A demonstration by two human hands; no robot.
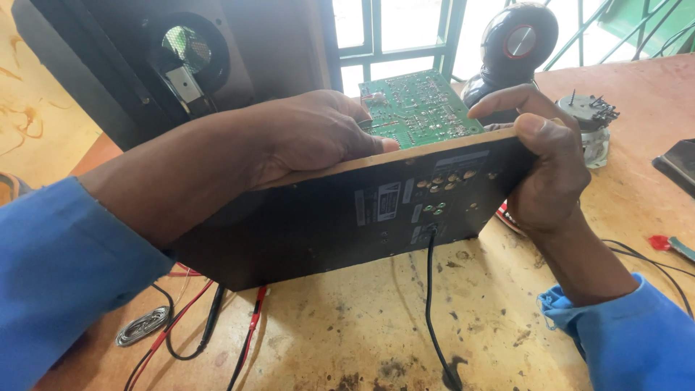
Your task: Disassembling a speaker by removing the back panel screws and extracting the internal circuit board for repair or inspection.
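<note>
Dark-faced and edged in pale wood, the amplifier back panel (362,217) stands tilted on its lower edge on the table (347,326), near the middle of the scene, and I hold it at both ends. My left hand (311,137) is clamped over its top edge, fingers curled down behind it. My right hand (546,170) grips its right corner, thumb along the top edge and fingers wrapped round the side. A green circuit board (420,108) juts from the far side of the panel, between my two hands. Small round sockets (441,177) dot the panel's near face, and a black cable (431,304) hangs from it toward the near edge of the table. Beyond it, to the far left, stands a dark speaker cabinet (188,58); to the far right sit a small round speaker (517,43) and a little metal motor (590,116). Red and black test leads (217,318) and a small oval speaker (145,324) lie at the near left.
</note>
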